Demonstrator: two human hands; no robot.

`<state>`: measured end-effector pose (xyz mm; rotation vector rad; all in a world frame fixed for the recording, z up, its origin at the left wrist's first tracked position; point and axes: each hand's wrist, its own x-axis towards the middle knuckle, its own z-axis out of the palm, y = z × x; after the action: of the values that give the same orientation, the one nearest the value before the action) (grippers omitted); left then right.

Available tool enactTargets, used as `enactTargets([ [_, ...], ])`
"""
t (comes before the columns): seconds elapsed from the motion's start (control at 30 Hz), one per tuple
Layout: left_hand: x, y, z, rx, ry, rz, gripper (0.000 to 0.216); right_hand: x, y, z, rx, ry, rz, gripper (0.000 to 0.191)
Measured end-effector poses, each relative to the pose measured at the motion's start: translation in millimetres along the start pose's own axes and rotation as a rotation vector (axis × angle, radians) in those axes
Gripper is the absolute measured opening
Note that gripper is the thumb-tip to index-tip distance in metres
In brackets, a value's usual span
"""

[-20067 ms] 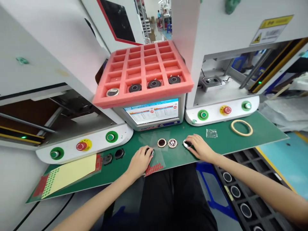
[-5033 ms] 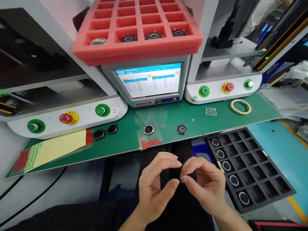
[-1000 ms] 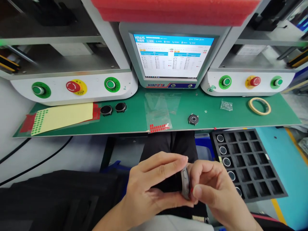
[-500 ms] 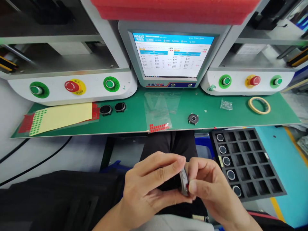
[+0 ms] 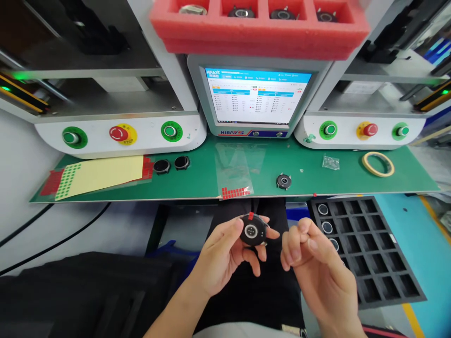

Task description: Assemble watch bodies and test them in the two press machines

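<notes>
My left hand (image 5: 225, 251) grips a round black smartwatch body (image 5: 251, 230) by its edge, thumb on top and fingers beneath. Its back faces up, with a ringed sensor in the middle. A small red sticker (image 5: 251, 216) sits at the far edge of that back. Just to the right, my right hand (image 5: 317, 263) is apart from the watch, its fingers curled in and thumb tip against the index finger; nothing shows between them. On the green bench beyond lies another watch body (image 5: 283, 181), back up. A clear sheet of red stickers (image 5: 235, 191) lies near the bench edge.
Two watch bodies (image 5: 172, 164) lie beside a yellow sticker sheet (image 5: 105, 174) at left. A tape roll (image 5: 366, 170) and a small clear bag (image 5: 330, 162) are at right. A black compartment tray (image 5: 384, 263) is lower right. Red foam (image 5: 260, 44) overhangs the monitor (image 5: 259, 101).
My right hand has come off the watch and drawn to the right. My left hand has turned the watch from edge-on to back up, showing the red sticker. The camera view has tilted up.
</notes>
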<state>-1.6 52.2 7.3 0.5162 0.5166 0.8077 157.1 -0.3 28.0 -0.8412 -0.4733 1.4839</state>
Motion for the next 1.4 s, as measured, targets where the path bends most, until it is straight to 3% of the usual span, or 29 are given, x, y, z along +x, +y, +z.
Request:
enactTargets([
  [0.1,-2.7,-6.5,0.7,0.000,0.004,-0.020,0.032,-0.7,3.9,-1.8,-0.047,0.023,-0.023,0.011],
  [0.3,-9.5,-15.7,1.8,0.236,0.171,0.118,0.029,-4.0,13.7,-3.1,-0.182,0.055,-0.129,0.011],
  [0.5,-14.0,-18.7,3.5,0.275,0.106,0.210,0.024,-7.7,23.7,-2.1,-0.265,0.068,-0.265,0.006],
  [0.7,-17.7,-22.7,8.8,0.435,0.168,0.180,0.032,-5.4,28.3,1.9,-0.405,0.008,-0.351,0.008],
  [0.8,-21.1,-22.8,10.4,0.535,0.157,0.237,0.030,-4.0,31.3,8.1,-0.410,-0.007,-0.284,0.012],
  [0.97,-22.0,-19.8,11.4,0.808,0.078,0.452,0.014,-6.0,35.1,19.7,-0.297,-0.069,-0.176,0.019],
  [1.17,-20.9,-14.7,16.5,1.086,0.029,0.638,0.015,-8.6,30.2,26.1,-0.073,-0.056,0.047,0.018],
  [1.4,-19.8,-14.2,17.4,1.292,-0.003,0.762,0.020,-7.4,37.7,35.5,0.045,0.029,-0.042,0.015],
])
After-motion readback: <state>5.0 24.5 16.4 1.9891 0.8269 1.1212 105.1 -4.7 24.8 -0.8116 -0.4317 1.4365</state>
